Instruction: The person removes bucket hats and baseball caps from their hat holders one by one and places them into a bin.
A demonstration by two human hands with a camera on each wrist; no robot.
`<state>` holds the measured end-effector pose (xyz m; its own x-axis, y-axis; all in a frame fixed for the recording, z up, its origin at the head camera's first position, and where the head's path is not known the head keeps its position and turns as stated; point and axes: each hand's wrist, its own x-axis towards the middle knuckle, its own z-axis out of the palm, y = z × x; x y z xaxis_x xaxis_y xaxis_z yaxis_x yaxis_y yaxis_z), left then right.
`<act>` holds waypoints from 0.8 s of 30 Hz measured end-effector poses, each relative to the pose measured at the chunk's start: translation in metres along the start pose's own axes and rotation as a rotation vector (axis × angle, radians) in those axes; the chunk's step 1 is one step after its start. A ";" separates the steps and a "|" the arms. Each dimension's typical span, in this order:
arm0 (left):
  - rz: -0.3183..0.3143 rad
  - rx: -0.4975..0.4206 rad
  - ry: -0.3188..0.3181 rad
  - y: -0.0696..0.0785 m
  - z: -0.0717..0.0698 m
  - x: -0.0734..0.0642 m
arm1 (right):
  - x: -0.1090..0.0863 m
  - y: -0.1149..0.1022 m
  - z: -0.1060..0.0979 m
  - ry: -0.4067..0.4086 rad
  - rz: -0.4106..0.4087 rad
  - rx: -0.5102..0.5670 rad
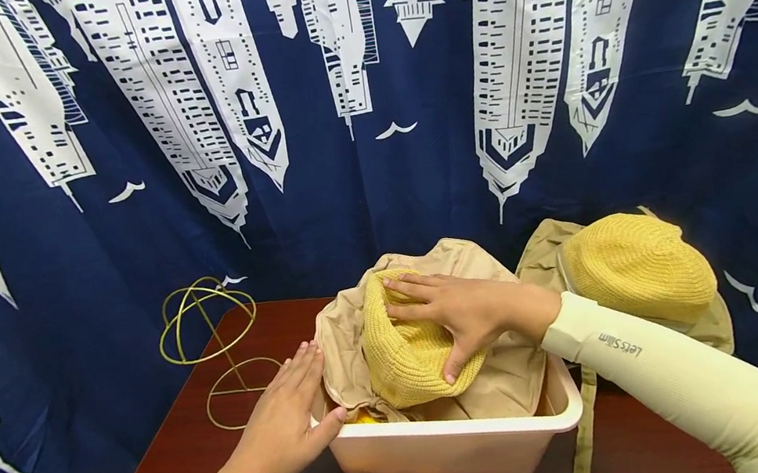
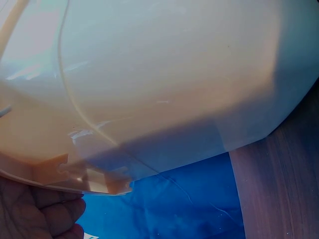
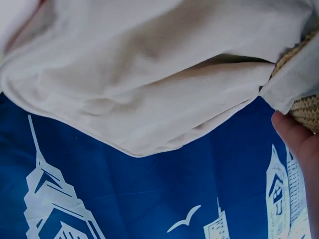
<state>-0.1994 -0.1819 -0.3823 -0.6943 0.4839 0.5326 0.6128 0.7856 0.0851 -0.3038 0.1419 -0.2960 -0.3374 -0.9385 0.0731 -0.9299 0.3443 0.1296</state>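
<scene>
A pale pink plastic bin (image 1: 448,449) stands on the table with a wide-brimmed beige hat (image 1: 342,343) in its mouth. On that hat lies a yellow knit hat (image 1: 387,362), its opening facing up. My right hand (image 1: 469,308) presses over this opening, fingers spread toward the far side and thumb at the near rim. In the right wrist view a finger (image 3: 294,134) shows beside the knit and the brim. At the bin's left rim rests my left hand (image 1: 283,414), fingers extended and thumb by the front corner. The left wrist view mostly shows the bin's wall (image 2: 174,64).
To the right, another yellow knit hat (image 1: 638,268) sits on a beige brimmed hat (image 1: 720,329), with a beige strap (image 1: 583,432) hanging down. A gold wire stand (image 1: 227,351) is on the left of the dark red table (image 1: 176,435). Behind hangs a blue printed curtain (image 1: 376,213).
</scene>
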 end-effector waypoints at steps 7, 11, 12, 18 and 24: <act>-0.004 0.006 -0.007 0.001 0.001 -0.004 | 0.001 -0.014 0.013 -0.063 -0.020 -0.111; 0.009 0.022 0.004 -0.001 0.001 -0.003 | 0.002 -0.025 0.017 -0.096 -0.036 -0.219; 0.009 0.024 0.007 -0.001 0.001 -0.003 | 0.002 -0.028 0.017 -0.102 -0.044 -0.236; 0.004 0.023 0.016 -0.001 -0.001 -0.004 | 0.003 -0.032 0.013 -0.120 -0.050 -0.262; 0.017 0.016 0.020 0.000 0.000 -0.001 | -0.004 -0.019 -0.016 -0.078 0.023 -0.221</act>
<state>-0.1990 -0.1824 -0.3828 -0.6760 0.4893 0.5510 0.6182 0.7835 0.0626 -0.2822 0.1396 -0.2828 -0.3766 -0.9264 0.0032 -0.8698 0.3547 0.3430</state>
